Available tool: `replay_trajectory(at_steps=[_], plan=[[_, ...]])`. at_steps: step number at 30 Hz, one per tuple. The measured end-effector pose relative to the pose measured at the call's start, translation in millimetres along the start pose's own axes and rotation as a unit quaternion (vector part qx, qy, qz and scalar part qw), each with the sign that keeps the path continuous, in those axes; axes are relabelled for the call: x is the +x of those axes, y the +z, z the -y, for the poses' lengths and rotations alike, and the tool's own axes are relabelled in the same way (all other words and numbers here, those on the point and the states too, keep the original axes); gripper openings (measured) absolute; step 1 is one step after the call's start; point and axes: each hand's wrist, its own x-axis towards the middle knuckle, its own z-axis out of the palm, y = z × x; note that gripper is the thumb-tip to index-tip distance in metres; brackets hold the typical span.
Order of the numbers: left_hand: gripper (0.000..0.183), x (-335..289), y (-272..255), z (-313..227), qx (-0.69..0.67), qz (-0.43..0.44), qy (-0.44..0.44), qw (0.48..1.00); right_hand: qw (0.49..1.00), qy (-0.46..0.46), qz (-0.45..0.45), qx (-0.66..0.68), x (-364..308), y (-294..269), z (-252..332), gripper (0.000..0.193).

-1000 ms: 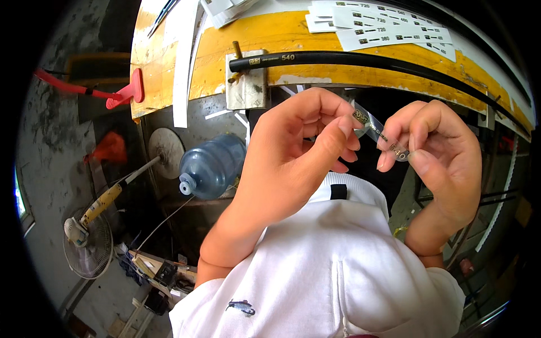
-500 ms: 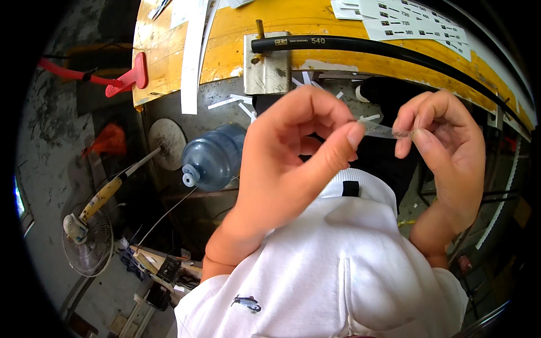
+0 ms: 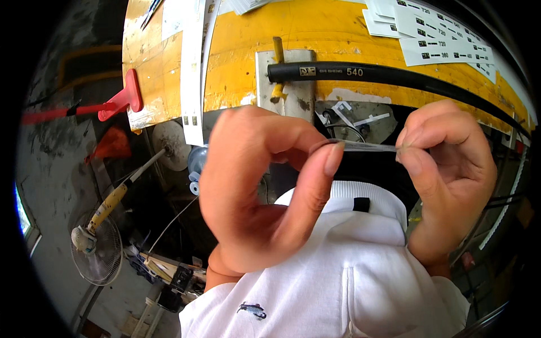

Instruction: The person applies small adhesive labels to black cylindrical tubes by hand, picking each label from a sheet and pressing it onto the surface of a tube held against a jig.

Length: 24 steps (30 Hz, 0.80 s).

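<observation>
My left hand point(image 3: 259, 188) pinches one end of a narrow, clear film strip point(image 3: 366, 147) between thumb and forefinger. At its other end, my right hand point(image 3: 451, 169) grips it between thumb and fingertips. The strip is stretched nearly level between the hands, above my lap and apart from the workbench. Beyond them, a black tube point(image 3: 417, 79) with a printed mark lies along the bench, its left end on a metal block point(image 3: 301, 107) against an upright brass-coloured pin point(image 3: 277, 49).
The yellow workbench point(image 3: 236, 73) carries printed label sheets point(image 3: 445, 53) at the far right. Long white strips point(image 3: 193, 84) overhang its front edge at left, near a red T-shaped handle point(image 3: 132, 96). A blue water jug point(image 3: 197, 160) and a fan point(image 3: 96, 248) stand to the left.
Both hands still hold the strip, which is now drawn out longer and flatter between them. My left hand has moved left and slightly down. The view has shifted toward the bench.
</observation>
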Motion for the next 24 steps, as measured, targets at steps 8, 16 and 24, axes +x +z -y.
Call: replay_trajectory(at_steps=[8, 16, 24], plan=[[0.015, 28.7, 1.2, 12.7, 0.098, -0.034, -0.024, 0.994, 0.987, -0.029, -0.083, -0.136, 23.7, 27.0, -6.6, 0.025], [0.014, 36.5, 2.4, 23.4, 0.164, -0.012, -0.047, 0.985, 0.968, -0.084, -0.076, -0.225, 32.6, 32.8, -26.1, 0.032], [0.013, 38.4, 6.5, 26.6, 0.189, -0.001, -0.041, 0.981, 0.963, -0.092, -0.093, -0.237, 33.7, 33.5, -33.2, 0.036]])
